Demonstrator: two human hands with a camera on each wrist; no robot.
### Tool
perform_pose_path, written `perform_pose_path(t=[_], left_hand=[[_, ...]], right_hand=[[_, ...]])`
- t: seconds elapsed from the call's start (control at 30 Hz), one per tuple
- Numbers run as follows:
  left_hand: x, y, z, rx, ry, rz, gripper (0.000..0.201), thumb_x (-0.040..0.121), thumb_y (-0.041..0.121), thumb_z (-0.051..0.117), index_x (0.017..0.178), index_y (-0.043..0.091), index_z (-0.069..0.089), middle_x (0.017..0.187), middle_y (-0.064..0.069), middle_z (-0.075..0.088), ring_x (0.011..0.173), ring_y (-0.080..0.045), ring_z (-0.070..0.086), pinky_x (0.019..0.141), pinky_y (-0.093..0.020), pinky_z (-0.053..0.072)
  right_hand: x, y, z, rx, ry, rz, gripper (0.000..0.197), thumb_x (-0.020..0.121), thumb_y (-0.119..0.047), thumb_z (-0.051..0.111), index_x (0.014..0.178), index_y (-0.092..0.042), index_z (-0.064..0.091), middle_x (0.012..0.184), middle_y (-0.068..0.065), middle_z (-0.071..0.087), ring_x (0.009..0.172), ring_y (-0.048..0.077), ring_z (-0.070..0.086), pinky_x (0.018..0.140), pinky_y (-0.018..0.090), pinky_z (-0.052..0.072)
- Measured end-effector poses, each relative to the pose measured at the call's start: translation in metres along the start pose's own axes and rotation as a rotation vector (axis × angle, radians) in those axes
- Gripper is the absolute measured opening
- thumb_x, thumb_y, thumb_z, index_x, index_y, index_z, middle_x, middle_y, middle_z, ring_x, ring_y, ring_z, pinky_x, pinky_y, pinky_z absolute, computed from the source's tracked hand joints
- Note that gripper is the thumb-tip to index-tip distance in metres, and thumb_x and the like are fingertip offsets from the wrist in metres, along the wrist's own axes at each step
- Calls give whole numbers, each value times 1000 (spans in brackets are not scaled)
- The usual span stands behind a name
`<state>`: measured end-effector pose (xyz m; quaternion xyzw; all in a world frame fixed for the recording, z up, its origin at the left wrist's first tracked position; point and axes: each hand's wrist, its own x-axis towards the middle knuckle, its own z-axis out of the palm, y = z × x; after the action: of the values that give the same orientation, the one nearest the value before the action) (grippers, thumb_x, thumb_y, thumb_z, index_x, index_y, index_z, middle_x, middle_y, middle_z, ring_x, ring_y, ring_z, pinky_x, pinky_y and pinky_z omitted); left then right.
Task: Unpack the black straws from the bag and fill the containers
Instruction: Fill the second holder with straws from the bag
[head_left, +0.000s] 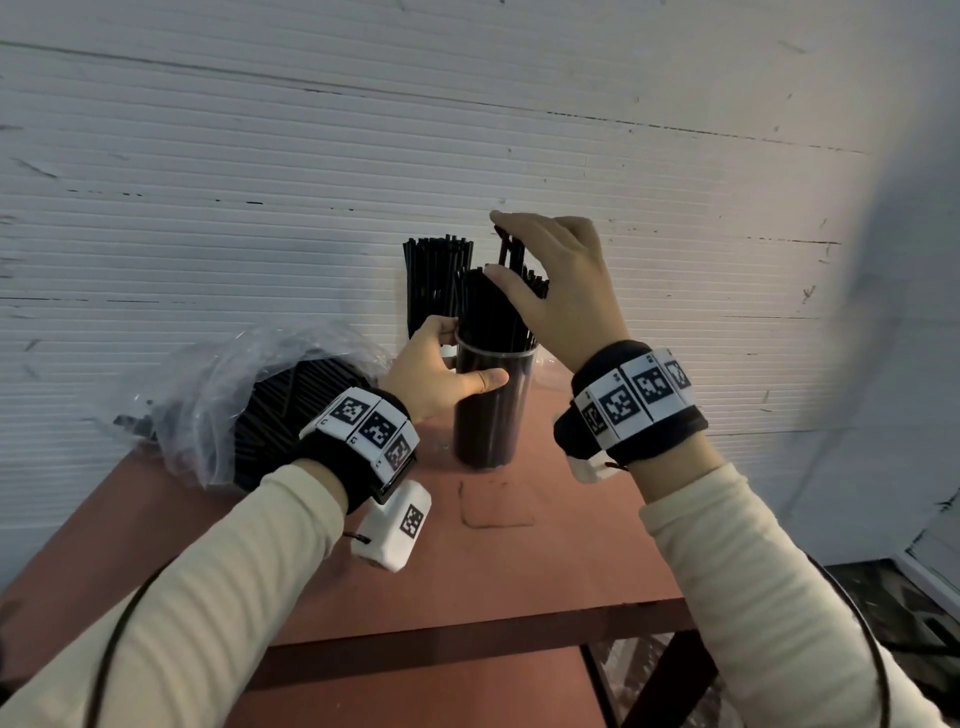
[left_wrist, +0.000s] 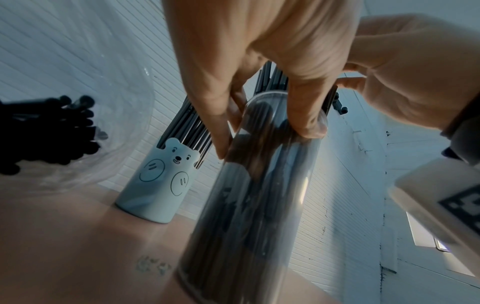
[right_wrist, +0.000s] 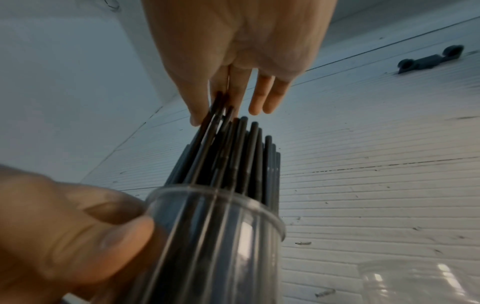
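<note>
A clear tall container (head_left: 491, 415) (left_wrist: 254, 205) (right_wrist: 215, 236) packed with black straws (head_left: 488, 317) (right_wrist: 241, 154) stands on the reddish table (head_left: 519, 561). My left hand (head_left: 441, 374) (left_wrist: 259, 61) (right_wrist: 64, 236) grips it just below the rim. Over the straw tops my right hand (head_left: 561, 291) (right_wrist: 233, 51) (left_wrist: 402, 72) pinches a few raised straws (head_left: 511, 249) (right_wrist: 218, 107) between thumb and fingers. The crumpled clear bag (head_left: 208, 395) (left_wrist: 78, 144) with more black straws (head_left: 280, 410) (left_wrist: 52, 127) lies to the left.
A pale bear-printed container (left_wrist: 158, 185) filled with straws (head_left: 434, 280) stands behind, against the white ribbed wall (head_left: 675, 208). An empty clear cup (right_wrist: 415, 283) sits to the right of the held container. The table's front edge (head_left: 467, 623) is near my arms.
</note>
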<state>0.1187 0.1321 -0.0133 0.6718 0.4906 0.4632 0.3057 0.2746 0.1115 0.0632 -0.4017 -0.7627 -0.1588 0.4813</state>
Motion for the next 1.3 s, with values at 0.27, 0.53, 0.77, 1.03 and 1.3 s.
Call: perform_pose_path(t=[0.27,0.53,0.77,1.03,1.3], left_hand=[[-1,1,2,8,31,10,77,67,33,87,130,15,46,123,6,55,119,-13,54,108,-33,40],[-3,5,2,40,39,2,76,68,32,86,130,14,46,122,7,54,118,-10,50,104,-26,37],[-4,5,1,46,43,10,76,69,32,86,130,13,46,119,9,53,114,-8,49,100,-24,36],[-3,4,1,31,43,18,75,68,31,86,129,13,46,119,8,54,114,-8,49,96,-22,35],[-1,0,2,3,38,13,76,66,33,88,127,13,48,122,4,58,116,-11,53,105,-32,40]], right_hand=[[-14,-2,1,114,26,8,49,90,-20,63,137,-16,52,140,3,47,126,20,45,105,10,27],[-2,-18,5,110,98,-64,25,87,-4,62,112,-2,67,113,9,62,96,17,63,86,20,50],[2,-15,6,100,35,-23,22,85,-4,64,107,-5,68,111,7,64,91,16,63,82,18,50],[-16,-9,11,76,-12,24,22,83,-2,65,105,-4,69,107,6,65,87,15,64,83,18,51],[-28,-16,15,33,-56,-16,24,82,1,66,105,-1,71,108,9,67,101,26,63,89,20,43]])
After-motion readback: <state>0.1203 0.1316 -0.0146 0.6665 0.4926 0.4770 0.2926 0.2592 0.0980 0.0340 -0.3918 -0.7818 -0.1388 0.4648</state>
